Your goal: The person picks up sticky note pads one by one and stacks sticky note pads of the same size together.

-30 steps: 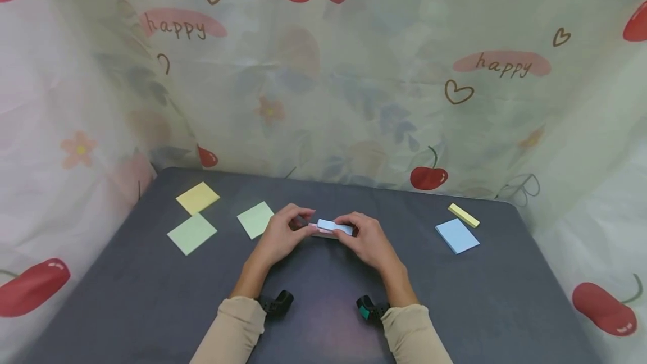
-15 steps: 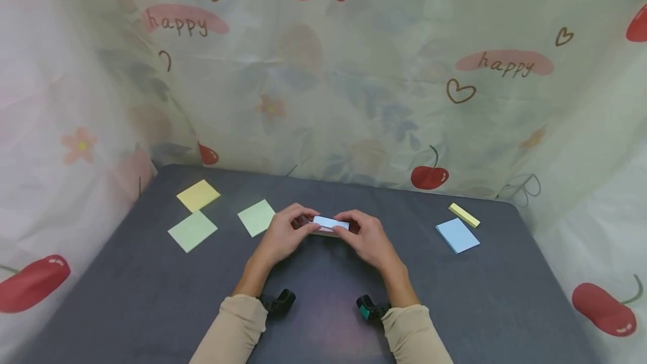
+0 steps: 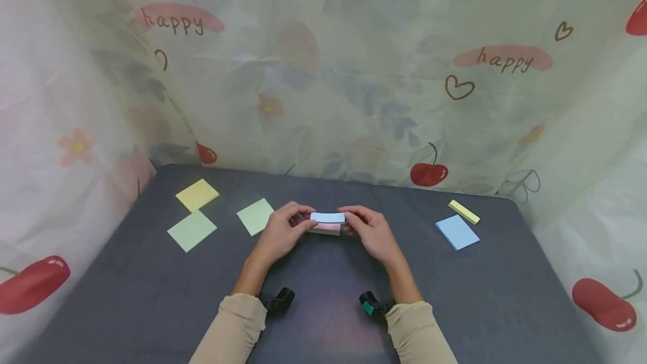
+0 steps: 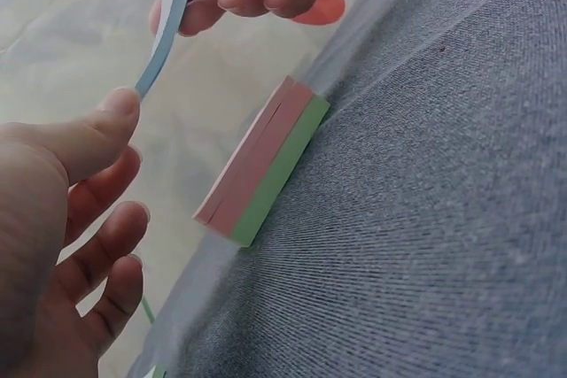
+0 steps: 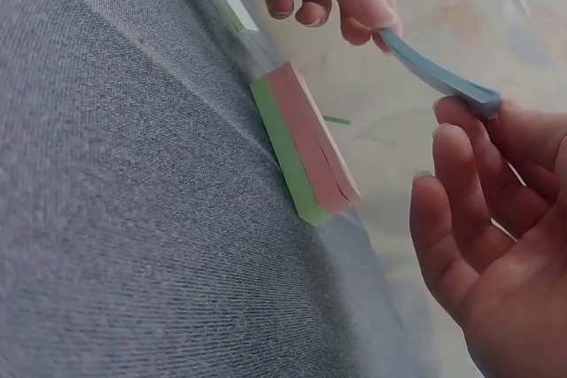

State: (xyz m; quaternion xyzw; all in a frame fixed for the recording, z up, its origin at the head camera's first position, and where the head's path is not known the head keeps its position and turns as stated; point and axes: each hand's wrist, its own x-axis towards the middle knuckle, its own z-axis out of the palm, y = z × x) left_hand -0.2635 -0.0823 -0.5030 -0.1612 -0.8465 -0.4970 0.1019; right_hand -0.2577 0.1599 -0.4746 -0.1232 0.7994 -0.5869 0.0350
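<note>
My left hand (image 3: 283,232) and right hand (image 3: 369,235) pinch opposite ends of a narrow light-blue sticky note pad (image 3: 327,218). In both wrist views the pad bows slightly and is held up off the stack below it. That stack stands on the table: narrow pink sticky notes (image 4: 257,161), with a thin split visible along their side, on top of a narrow green pad (image 5: 283,152). The remaining fingers of each hand are loosely bent and hold nothing. In the head view the blue pad overlaps the back part of the pink top.
On the grey cloth-covered table (image 3: 323,308), a yellow square note pad (image 3: 197,195) and two green ones (image 3: 192,231) lie to the left. A blue square pad (image 3: 457,232) and a narrow yellow pad (image 3: 464,212) lie to the right. A printed curtain (image 3: 328,100) stands behind.
The blue pad has shifted left from its offset position over the pink stack, then risen away from it. The right hand's fingers have moved to the pad's right end.
</note>
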